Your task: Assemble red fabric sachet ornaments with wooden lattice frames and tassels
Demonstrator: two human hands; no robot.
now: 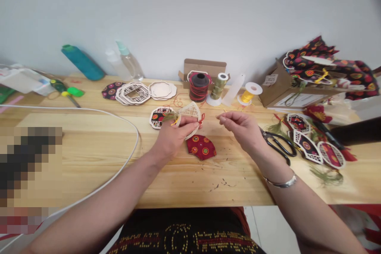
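Note:
My left hand holds a pale fan-shaped lattice piece above the table, with a red cord knot at its right side and a green tassel by the fingers. Just below it lies a red patterned fabric piece. Over to the right, my right hand is closed in a pinch; what is between its fingertips is too small to name. Behind my left hand, a dark patterned lattice piece rests on the table.
Spools of red-black cord, green thread and yellow thread stand at the back. Black scissors lie beside my right wrist, near finished ornaments. A cardboard box holds fabric. A white cable curves at left.

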